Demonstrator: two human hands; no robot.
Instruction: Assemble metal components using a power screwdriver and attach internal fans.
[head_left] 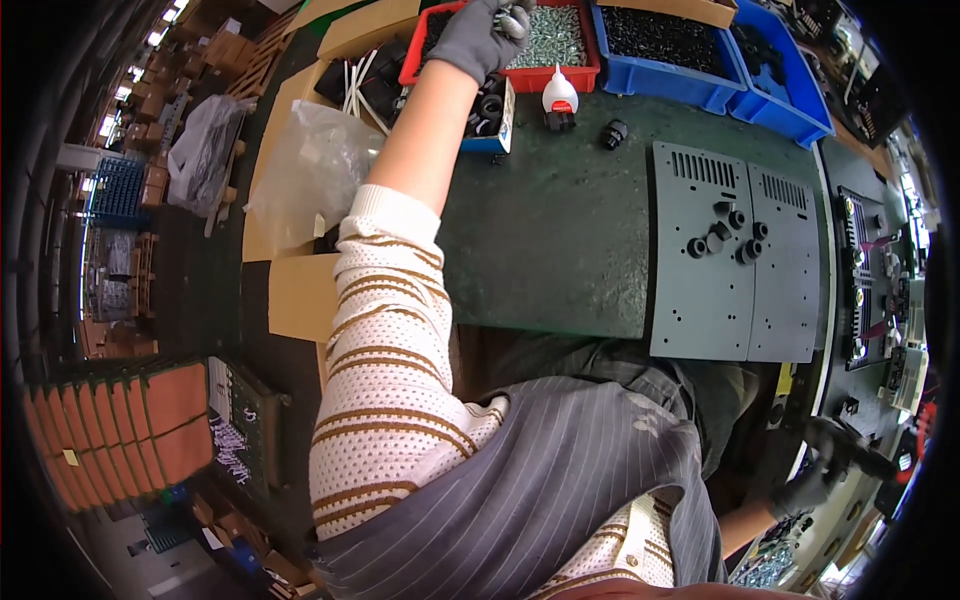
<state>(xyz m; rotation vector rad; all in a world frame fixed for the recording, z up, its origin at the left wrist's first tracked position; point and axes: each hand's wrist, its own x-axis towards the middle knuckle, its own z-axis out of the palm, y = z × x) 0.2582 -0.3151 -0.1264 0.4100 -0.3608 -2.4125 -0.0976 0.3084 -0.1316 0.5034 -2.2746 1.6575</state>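
Observation:
My left hand (475,42), in a grey glove, reaches over the red bin (570,78) at the far edge of the table. Its fingers are curled together beside the small silvery screws (553,38); what they pinch is too small to make out. Low at the right, my right hand (803,492), also gloved, is closed around a black handheld tool (858,456), whose exact kind is unclear in the shadow. Two grey metal panels with slots (703,300) lie side by side on the table (545,250), with several black round fittings (717,240) on them.
Blue bins (668,88) of black screws and parts stand at the back right. A white squeeze bottle (560,97) and a loose black fitting (614,134) sit before the bins. At left are a cardboard box (300,285) with a plastic bag (312,175) and a small box of black rings (490,140).

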